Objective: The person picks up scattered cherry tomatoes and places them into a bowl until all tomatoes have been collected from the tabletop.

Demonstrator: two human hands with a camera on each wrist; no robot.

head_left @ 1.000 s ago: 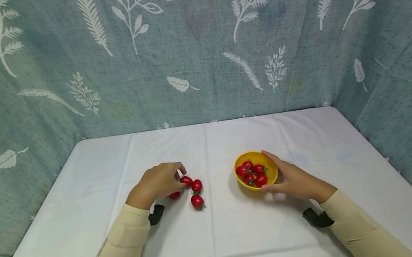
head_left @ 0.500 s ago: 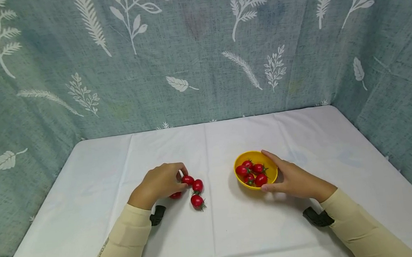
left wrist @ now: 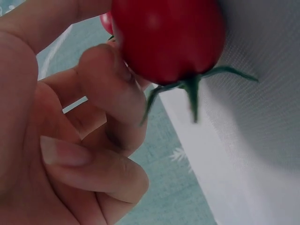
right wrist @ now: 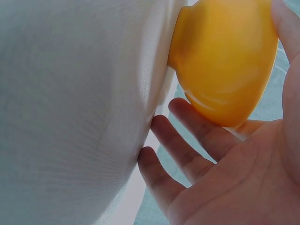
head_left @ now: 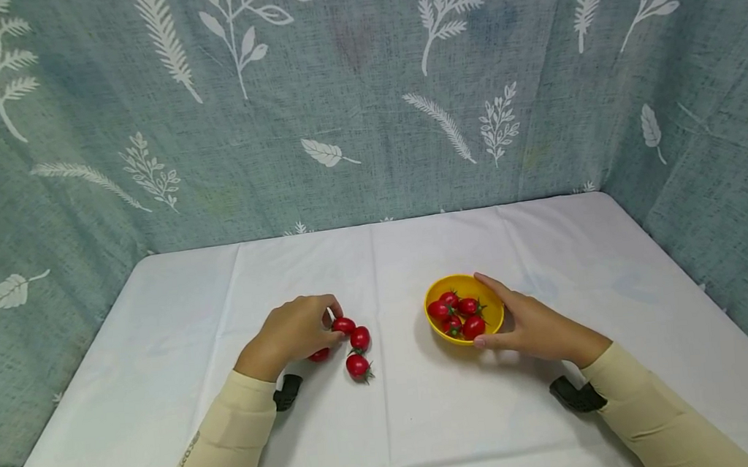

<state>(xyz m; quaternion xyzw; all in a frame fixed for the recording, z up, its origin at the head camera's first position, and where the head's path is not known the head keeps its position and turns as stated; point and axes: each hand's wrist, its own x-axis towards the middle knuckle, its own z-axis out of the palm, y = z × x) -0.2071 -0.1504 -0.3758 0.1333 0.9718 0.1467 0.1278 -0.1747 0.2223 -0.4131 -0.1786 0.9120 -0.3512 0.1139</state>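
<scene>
My left hand point(head_left: 294, 331) pinches a red cherry tomato point(head_left: 345, 326) between thumb and index finger, low over the white cloth. Close to the held one lie a second tomato point(head_left: 359, 338) and, nearer to me, a third tomato point(head_left: 358, 367) with a green stem. Another tomato point(head_left: 319, 355) is partly hidden under the hand; a large tomato point(left wrist: 168, 40) with green sepals fills the top of the left wrist view. My right hand point(head_left: 539, 327) holds the side of a yellow bowl point(head_left: 498, 318), thumb at the near rim and index finger at the far rim.
Several cherry tomatoes point(head_left: 474, 327) lie inside the bowl, which stands upright on the white tablecloth point(head_left: 422, 420). Green-blue curtains point(head_left: 365, 117) with white leaf prints enclose the table at the back and sides.
My left hand has shifted slightly to the right, and the pinched tomato with it. The tomato beside it has also edged right. My right hand and the bowl stay in place.
</scene>
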